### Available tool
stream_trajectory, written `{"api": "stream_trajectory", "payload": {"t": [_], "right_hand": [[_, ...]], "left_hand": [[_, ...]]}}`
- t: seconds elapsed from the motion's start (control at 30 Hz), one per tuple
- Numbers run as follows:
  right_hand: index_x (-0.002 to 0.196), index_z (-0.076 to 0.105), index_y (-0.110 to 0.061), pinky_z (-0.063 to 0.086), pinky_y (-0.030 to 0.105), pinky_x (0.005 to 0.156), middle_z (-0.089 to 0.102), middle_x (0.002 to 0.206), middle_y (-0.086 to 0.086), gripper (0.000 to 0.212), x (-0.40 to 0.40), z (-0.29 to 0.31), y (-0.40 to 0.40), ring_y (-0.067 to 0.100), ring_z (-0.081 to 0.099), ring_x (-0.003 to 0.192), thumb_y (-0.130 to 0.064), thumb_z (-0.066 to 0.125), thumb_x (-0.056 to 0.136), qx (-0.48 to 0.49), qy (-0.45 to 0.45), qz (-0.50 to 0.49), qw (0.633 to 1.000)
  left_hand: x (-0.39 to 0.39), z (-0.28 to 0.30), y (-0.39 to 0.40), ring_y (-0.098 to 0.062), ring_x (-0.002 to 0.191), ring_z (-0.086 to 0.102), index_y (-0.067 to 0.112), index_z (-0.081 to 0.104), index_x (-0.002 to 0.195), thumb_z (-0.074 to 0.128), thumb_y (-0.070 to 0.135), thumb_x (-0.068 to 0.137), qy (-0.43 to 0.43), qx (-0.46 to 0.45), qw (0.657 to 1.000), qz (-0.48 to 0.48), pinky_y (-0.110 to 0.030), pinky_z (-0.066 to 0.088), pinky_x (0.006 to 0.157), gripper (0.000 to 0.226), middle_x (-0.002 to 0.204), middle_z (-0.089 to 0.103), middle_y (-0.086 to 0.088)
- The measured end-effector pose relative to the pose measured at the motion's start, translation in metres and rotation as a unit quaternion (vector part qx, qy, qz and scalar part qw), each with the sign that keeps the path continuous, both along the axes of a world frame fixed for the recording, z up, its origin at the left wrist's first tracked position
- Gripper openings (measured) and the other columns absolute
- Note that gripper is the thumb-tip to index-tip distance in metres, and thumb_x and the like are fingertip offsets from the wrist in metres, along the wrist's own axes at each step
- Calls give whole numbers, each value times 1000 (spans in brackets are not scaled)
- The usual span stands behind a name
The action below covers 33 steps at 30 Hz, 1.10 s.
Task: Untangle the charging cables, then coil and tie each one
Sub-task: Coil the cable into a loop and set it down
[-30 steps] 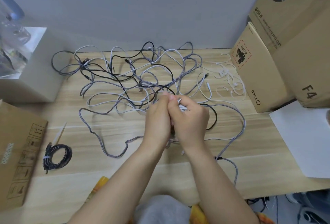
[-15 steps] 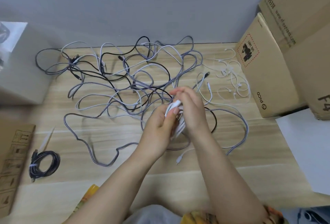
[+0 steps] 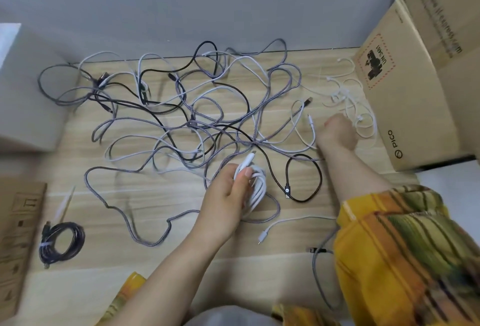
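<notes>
A coiled white cable (image 3: 255, 188) sits just below the frame's centre, gripped in the left hand (image 3: 224, 199), thumb pressed across the loops and one plug end sticking up past the fingers. Above and to the left spreads the tangle of grey, white and black cables (image 3: 197, 120) across the wooden table (image 3: 161, 195). The right hand (image 3: 337, 132) reaches to the right of centre, at a heap of thin white ties (image 3: 350, 99) beside a cardboard box (image 3: 405, 86); its fingers are hidden, so its grip cannot be told. At lower left lies a black cable (image 3: 62, 242), coiled and tied.
</notes>
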State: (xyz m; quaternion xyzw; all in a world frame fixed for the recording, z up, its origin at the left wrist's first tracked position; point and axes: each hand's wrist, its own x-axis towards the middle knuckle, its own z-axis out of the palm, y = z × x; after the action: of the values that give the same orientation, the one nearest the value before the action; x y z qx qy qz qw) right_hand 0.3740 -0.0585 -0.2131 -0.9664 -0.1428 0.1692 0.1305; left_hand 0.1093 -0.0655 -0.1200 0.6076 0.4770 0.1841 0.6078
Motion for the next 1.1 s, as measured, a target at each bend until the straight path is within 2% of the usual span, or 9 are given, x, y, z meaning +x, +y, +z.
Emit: {"api": "stream_trajectory", "payload": {"t": [0.2,0.3,0.43,0.5,0.63,0.73,0.93,1.0,1.1], "right_hand": [[117,55,-10,42,39,92,58,121,14,32,-8,0,-7,34,54,112,0,45,88,41,-27,34,998],[119,50,-10,39,34,77,48,126,13,36,-19,22,-10,32,53,104,6,40,88,139,-73,62,986],[115,52,-1,35,19,76,44,118,16,31,-50,67,-13,23,48,91,9,38,90,312,-114,150,931],[110,56,0,33,7,74,45,106,6,25,-70,89,-17,14,45,89,5,45,88,397,-98,153,900],[93,66,-17,40,8,75,55,92,-4,14,-120,133,-33,-7,53,80,-6,59,86,524,0,153,838],[85,67,-26,42,13,68,61,83,-4,16,-160,159,-50,-4,52,70,-10,62,83,595,120,132,784],[84,59,-13,22,13,39,62,60,-5,11,-224,170,-68,2,31,36,-18,54,77,662,420,-50,619],[85,53,-13,23,12,36,61,60,-6,9,-241,162,-72,1,32,35,-20,51,81,630,466,-83,616],[83,50,-13,27,15,35,61,60,-5,11,-255,153,-74,6,37,35,-18,50,92,569,468,-97,669]], "left_hand": [[-5,-2,3,-9,56,40,13,55,84,43,33,98,-18,-4,1000,25,-30,35,60,27,62,46,10],[-11,1,5,-7,56,40,19,51,79,41,30,100,-29,-16,998,45,-29,35,61,26,61,45,12],[-19,4,5,-9,54,38,20,46,74,42,41,91,-76,-37,995,51,-32,34,62,27,55,43,13],[-24,6,3,-9,54,38,17,48,78,41,43,87,-91,-35,993,62,-36,36,64,27,56,44,12],[-37,13,-1,-8,53,38,18,45,76,40,40,87,-110,-8,991,75,-34,37,61,25,56,43,13],[-46,22,-3,-7,53,39,19,44,74,40,38,92,-112,24,990,82,-31,37,61,27,56,43,13],[-56,41,-10,-2,52,39,19,47,81,38,24,99,-95,120,985,79,-18,36,52,20,56,48,17],[-57,45,-14,-4,54,43,13,49,89,40,25,98,-93,153,981,70,-22,37,52,18,60,50,13],[-58,50,-19,-9,62,51,11,49,98,41,32,97,-80,183,978,57,-27,41,58,23,71,55,8]]}}
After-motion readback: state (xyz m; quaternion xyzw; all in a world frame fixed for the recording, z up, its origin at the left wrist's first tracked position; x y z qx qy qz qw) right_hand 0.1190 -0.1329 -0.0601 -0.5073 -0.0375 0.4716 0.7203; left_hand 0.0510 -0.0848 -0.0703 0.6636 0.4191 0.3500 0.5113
